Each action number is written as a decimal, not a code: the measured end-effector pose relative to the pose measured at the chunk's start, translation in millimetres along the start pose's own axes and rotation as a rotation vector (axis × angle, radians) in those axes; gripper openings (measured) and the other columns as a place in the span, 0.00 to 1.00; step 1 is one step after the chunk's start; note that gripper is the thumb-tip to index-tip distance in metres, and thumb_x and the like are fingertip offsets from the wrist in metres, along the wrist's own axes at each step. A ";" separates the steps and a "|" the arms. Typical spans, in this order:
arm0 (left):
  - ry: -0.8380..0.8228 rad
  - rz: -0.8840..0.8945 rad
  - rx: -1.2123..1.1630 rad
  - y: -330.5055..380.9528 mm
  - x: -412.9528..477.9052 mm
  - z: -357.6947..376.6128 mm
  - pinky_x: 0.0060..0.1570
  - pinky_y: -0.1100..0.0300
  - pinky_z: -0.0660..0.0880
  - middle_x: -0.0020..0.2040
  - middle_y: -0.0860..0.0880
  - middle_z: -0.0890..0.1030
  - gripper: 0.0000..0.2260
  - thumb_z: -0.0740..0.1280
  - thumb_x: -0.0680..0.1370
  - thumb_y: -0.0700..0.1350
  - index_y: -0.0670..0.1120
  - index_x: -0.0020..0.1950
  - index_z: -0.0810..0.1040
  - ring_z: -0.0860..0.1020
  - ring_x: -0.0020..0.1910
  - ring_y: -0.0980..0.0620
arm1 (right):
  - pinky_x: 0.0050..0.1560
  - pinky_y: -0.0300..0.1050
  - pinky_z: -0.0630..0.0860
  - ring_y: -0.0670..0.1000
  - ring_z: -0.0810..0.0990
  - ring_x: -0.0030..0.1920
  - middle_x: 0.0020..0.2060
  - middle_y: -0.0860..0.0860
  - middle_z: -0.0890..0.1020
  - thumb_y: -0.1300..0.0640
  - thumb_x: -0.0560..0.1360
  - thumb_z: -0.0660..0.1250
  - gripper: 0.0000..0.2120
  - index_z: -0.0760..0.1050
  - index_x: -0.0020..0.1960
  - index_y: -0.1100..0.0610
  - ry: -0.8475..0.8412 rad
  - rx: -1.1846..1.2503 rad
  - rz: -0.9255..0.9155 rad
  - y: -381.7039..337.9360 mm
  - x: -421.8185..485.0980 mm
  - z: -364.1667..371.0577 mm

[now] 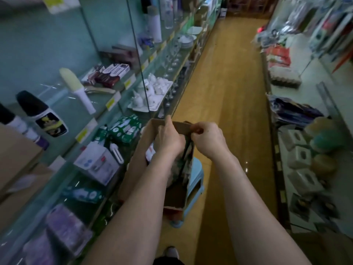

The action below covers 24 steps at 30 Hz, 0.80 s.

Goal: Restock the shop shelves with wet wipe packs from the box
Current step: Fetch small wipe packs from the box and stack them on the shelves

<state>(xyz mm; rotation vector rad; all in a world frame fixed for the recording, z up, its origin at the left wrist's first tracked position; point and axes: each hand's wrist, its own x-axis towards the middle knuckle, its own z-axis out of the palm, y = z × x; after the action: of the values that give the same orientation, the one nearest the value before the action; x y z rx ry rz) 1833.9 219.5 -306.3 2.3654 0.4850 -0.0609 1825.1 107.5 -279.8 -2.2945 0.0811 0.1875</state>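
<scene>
Pinching with the right hand (208,139), thumb and fingers closed on the top edge of the far flap of the cardboard box (137,153); curling the left hand (168,139) over the same flap just beside it, forefinger raised along the cardboard. Seemingly at the opening step: holding the flap back to get at the contents, with no pack lifted out yet. Inside, under the left wrist, dark patterned packs (186,159) standing on end, too blurred to read as wet wipes for certain. Next, probably: freeing one hand, reaching down past the flap, closing on a single pack and swinging it left to the glass shelves (53,92), perhaps near the green packs (125,131) there. Worth minding the bare glass shelf edge close against the box's left side, and the narrow perch on the blue stool (196,176). Open room only to the right, over the wooden floor (229,111) of the aisle.
</scene>
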 end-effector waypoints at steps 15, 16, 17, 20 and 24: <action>-0.113 -0.256 -0.073 -71.0 106.4 28.1 0.68 0.51 0.63 0.77 0.47 0.61 0.34 0.65 0.79 0.44 0.49 0.80 0.50 0.62 0.74 0.45 | 0.45 0.43 0.73 0.52 0.77 0.49 0.57 0.52 0.79 0.63 0.78 0.62 0.15 0.77 0.62 0.55 -0.211 -0.040 0.053 6.9 115.7 78.4; -0.119 -0.278 -0.074 -75.8 113.3 34.3 0.69 0.51 0.62 0.77 0.46 0.59 0.34 0.65 0.80 0.44 0.49 0.80 0.49 0.61 0.75 0.45 | 0.48 0.44 0.75 0.52 0.77 0.53 0.59 0.53 0.79 0.64 0.78 0.62 0.16 0.77 0.63 0.54 -0.238 -0.053 0.059 9.7 126.1 85.0; -0.125 -0.303 -0.078 -81.6 120.2 40.7 0.69 0.51 0.61 0.78 0.46 0.59 0.34 0.65 0.79 0.44 0.48 0.80 0.50 0.60 0.75 0.44 | 0.52 0.45 0.77 0.53 0.78 0.55 0.60 0.53 0.78 0.64 0.78 0.62 0.16 0.76 0.64 0.54 -0.270 -0.067 0.064 13.3 136.4 92.2; -0.153 -0.383 -0.087 -102.3 137.4 62.1 0.69 0.52 0.61 0.77 0.45 0.59 0.34 0.66 0.79 0.43 0.47 0.80 0.50 0.60 0.75 0.44 | 0.57 0.47 0.75 0.55 0.76 0.60 0.61 0.53 0.77 0.63 0.78 0.61 0.16 0.76 0.65 0.55 -0.389 -0.163 0.052 26.5 164.5 116.4; -0.190 -0.473 -0.106 -140.1 153.4 95.1 0.63 0.52 0.67 0.77 0.45 0.62 0.34 0.66 0.79 0.44 0.49 0.80 0.51 0.66 0.71 0.43 | 0.56 0.47 0.75 0.54 0.76 0.59 0.61 0.53 0.78 0.63 0.78 0.61 0.16 0.76 0.64 0.55 -0.513 -0.258 0.046 52.7 196.8 155.6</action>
<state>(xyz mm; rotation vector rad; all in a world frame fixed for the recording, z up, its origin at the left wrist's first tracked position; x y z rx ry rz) 1934.4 301.8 -494.3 2.0709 0.9173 -0.4596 1996.0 188.8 -452.8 -2.4242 -0.1632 0.8443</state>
